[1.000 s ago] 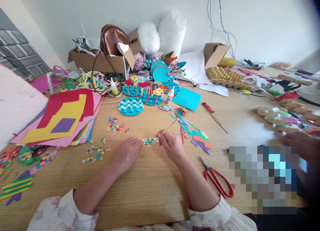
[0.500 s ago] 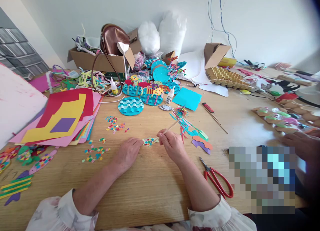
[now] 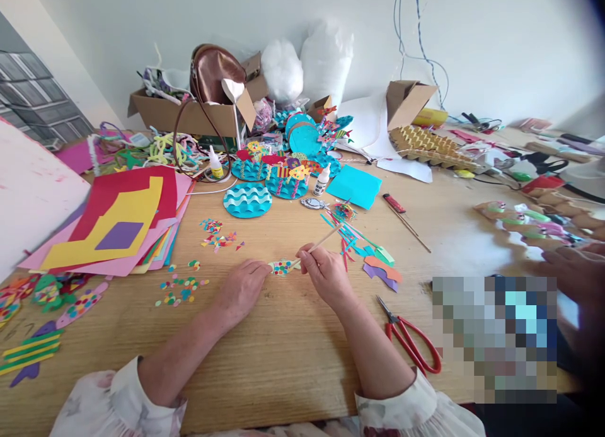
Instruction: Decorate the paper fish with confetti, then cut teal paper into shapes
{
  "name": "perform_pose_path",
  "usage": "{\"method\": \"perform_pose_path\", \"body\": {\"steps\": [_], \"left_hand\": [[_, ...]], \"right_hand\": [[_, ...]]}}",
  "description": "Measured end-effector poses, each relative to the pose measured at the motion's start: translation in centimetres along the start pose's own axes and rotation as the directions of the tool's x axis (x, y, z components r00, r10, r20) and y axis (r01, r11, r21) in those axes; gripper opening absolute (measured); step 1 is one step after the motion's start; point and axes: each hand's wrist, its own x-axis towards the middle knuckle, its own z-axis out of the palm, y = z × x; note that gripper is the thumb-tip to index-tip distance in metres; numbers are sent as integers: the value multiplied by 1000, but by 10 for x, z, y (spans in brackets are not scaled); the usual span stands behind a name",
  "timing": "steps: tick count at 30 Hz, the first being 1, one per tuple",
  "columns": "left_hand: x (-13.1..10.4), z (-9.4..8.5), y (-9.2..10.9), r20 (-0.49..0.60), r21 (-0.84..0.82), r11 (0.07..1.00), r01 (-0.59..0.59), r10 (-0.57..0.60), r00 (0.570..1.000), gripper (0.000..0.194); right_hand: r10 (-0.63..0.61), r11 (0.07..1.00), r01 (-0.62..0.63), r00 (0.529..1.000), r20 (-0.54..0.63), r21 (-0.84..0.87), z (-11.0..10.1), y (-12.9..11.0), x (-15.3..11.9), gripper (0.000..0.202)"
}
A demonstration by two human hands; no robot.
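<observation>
Wooden tabletop (image 3: 283,374) carries 2 glue bottles (image 3: 321,183) and red-handled scissors (image 3: 396,323). Left hand (image 3: 242,292) apparently pinches a dotted paper fish (image 3: 282,268); right hand (image 3: 327,276) grips a thin stick (image 3: 326,237).

We believe this is a handicraft workplace, though we cannot tell if it belongs to a home or a school. On the wooden table (image 3: 283,367) we find coloured sheets (image 3: 125,203), small paper dots (image 3: 185,292), red-handled scissors (image 3: 396,320) and a nozzle bottle (image 3: 320,181). Near the plain wall (image 3: 496,46) stands a filled cardboard box (image 3: 193,118).
</observation>
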Motion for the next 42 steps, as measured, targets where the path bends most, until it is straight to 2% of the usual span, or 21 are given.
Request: {"method": "perform_pose_path", "body": {"steps": [3, 9, 15, 22, 38, 42], "left_hand": [[0, 1, -1, 0, 13, 1000, -10, 10, 1000, 26], [1, 0, 0, 0, 10, 1000, -14, 14, 1000, 25], [2, -1, 1, 15, 30, 999, -25, 25, 1000, 24], [0, 0, 0, 5, 14, 1000, -24, 24, 1000, 22], [1, 0, -1, -2, 12, 999, -30, 30, 1000, 24], [1, 1, -1, -13, 26, 999, -35, 36, 999, 24]], "right_hand": [[20, 1000, -20, 1000, -16, 19, 0, -1, 0, 29], [-4, 1000, 4, 1000, 23, -8, 1, 1, 1, 32], [8, 1000, -8, 1000, -6, 15, -1, -1, -1, 30], [-15, 1000, 15, 1000, 26, -5, 1, 1, 1, 30], [-25, 999, 26, 999, -22, 28, 1, 2, 0, 30], [-27, 1000, 27, 1000, 6, 15, 1, 2, 1, 31]]}}
